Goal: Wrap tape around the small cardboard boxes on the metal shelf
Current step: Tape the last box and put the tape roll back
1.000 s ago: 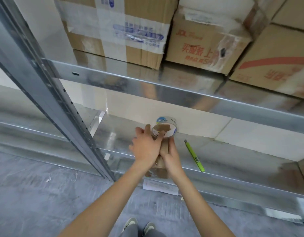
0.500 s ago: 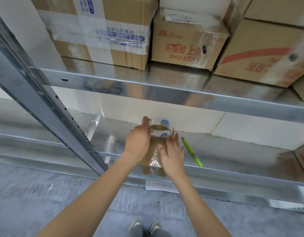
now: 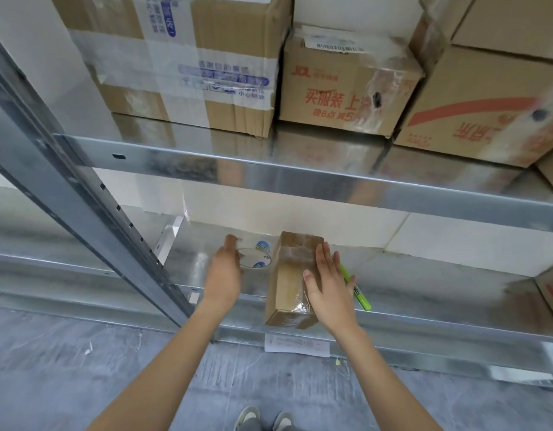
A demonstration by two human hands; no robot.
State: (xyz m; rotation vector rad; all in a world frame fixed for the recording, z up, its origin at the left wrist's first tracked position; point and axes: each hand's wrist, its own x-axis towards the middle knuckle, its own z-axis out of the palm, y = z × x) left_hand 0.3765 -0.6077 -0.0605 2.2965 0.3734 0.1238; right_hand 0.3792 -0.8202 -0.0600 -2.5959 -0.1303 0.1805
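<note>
A small brown cardboard box [image 3: 286, 278] lies lengthwise on the lower metal shelf [image 3: 424, 293], with clear tape over its top and its near end over the shelf's front lip. My right hand [image 3: 326, 287] lies flat on the box's right side, fingers straight. Left of the box, a clear tape roll [image 3: 255, 258] with a blue label sits flat on the shelf. My left hand [image 3: 223, 270] is at the roll's left rim with its fingers round the edge; the fingertips are hidden.
A green pen-shaped cutter [image 3: 360, 295] lies on the shelf just right of my right hand. Large cardboard cartons [image 3: 340, 88] fill the upper shelf. A slanted metal upright [image 3: 91, 219] stands to the left. A paper label [image 3: 297, 345] hangs under the shelf lip.
The tape roll has moved off the top of the box and down to the shelf on its left, carried by my left hand. My right hand has flattened on the box.
</note>
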